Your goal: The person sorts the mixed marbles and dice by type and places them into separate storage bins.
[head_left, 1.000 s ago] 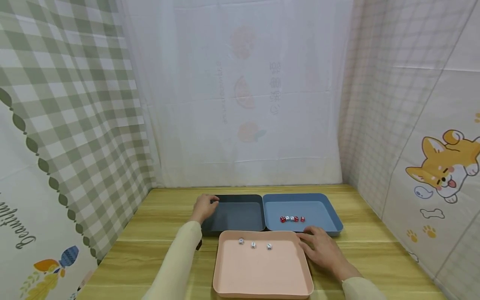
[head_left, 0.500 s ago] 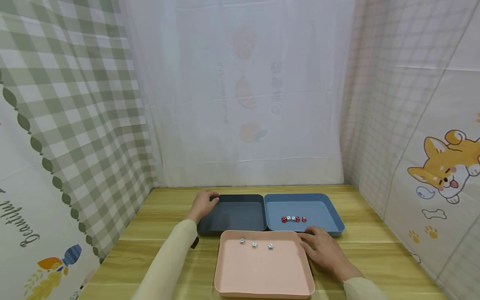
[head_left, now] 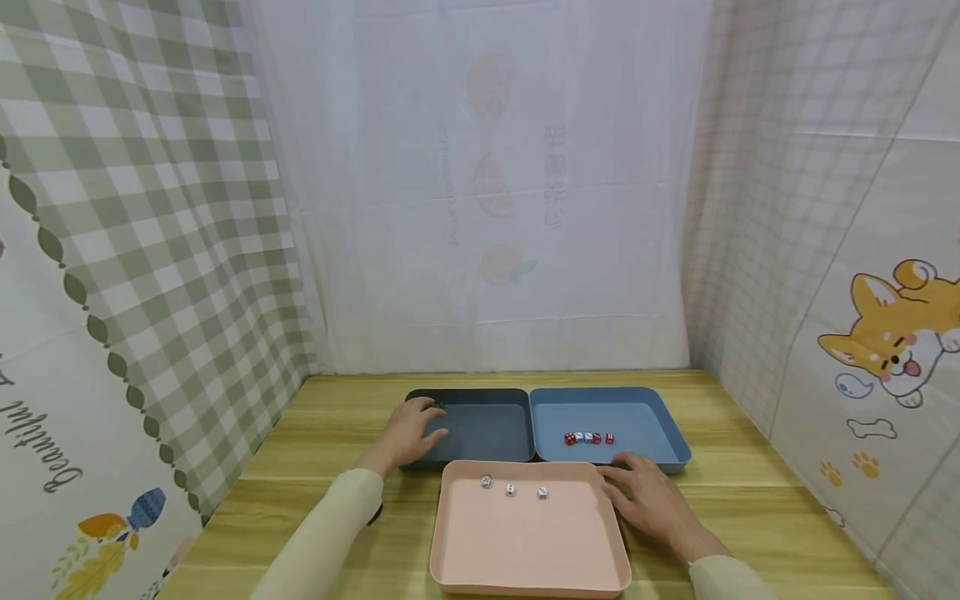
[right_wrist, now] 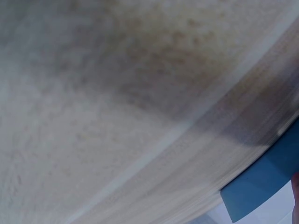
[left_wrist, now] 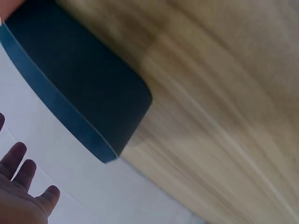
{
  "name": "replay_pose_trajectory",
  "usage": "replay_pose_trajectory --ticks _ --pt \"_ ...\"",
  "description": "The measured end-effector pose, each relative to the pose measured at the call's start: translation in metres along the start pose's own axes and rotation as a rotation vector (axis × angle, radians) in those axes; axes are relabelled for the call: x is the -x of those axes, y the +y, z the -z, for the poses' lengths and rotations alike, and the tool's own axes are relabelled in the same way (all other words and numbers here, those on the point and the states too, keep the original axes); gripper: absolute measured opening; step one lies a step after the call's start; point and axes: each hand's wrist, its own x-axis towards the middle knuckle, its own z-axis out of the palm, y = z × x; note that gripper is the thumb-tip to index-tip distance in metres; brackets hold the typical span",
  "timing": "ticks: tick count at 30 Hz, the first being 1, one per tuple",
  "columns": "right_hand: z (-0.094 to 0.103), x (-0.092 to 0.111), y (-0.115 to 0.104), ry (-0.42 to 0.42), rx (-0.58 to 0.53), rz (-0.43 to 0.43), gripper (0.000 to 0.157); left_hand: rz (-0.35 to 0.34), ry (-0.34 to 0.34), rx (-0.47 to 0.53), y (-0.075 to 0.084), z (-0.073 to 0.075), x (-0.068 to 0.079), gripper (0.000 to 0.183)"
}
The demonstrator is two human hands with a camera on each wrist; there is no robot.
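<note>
Over the left side of the dark navy tray (head_left: 480,425), my left hand (head_left: 405,432) has its fingers spread apart. The left wrist view shows those fingers (left_wrist: 23,175) with nothing between them, beside the tray's corner (left_wrist: 93,84). A tiny dark green spot shows at the fingertips in the head view. My right hand (head_left: 648,500) rests at the right rim of the pink tray (head_left: 525,550), thumb and fingers relaxed near its far corner. Three white dice, such as the middle die (head_left: 510,490), lie in the far part of the pink tray.
At the back right, the blue tray (head_left: 637,417) holds a row of several red and white dice (head_left: 588,438). It stands against the navy tray, with the pink one in front of both. Fabric hangs around the wooden table (head_left: 337,433) at the back and sides.
My left hand has come slightly nearer from the navy tray's left rim, and its fingers have spread. The right hand and the visible dice have stayed put.
</note>
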Motion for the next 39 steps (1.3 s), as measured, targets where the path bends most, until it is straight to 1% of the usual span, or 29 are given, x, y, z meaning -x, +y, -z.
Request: replay_pose_trajectory --ticks 7,14,20,23,27,35,39 --pt "0.000 0.000 0.001 -0.003 0.006 0.001 0.026 -0.066 -0.038 0.003 0.004 -0.007 0.021 0.044" --pt "-0.001 0.000 0.002 -0.009 0.012 -0.004 0.027 -0.134 -0.095 -0.051 0.007 -0.013 0.041 0.065" --pt "0.000 0.000 0.002 -0.008 0.013 -0.005 0.026 -0.191 -0.113 -0.085 0.011 -0.017 0.053 0.066" --pt "0.000 0.000 0.002 -0.005 0.009 -0.005 0.026 -0.198 -0.126 -0.109 0.012 -0.019 0.057 0.064" --pt "-0.001 0.000 0.002 0.006 0.014 0.002 0.026 -0.189 -0.137 -0.120 0.012 -0.022 0.061 0.059" --pt "-0.002 0.001 0.004 0.011 0.016 0.011 0.026 -0.172 -0.136 -0.071 0.014 -0.024 0.068 0.059" --pt "-0.002 0.000 0.004 0.010 0.012 0.010 0.026 -0.181 -0.130 -0.064 0.014 -0.025 0.070 0.059"
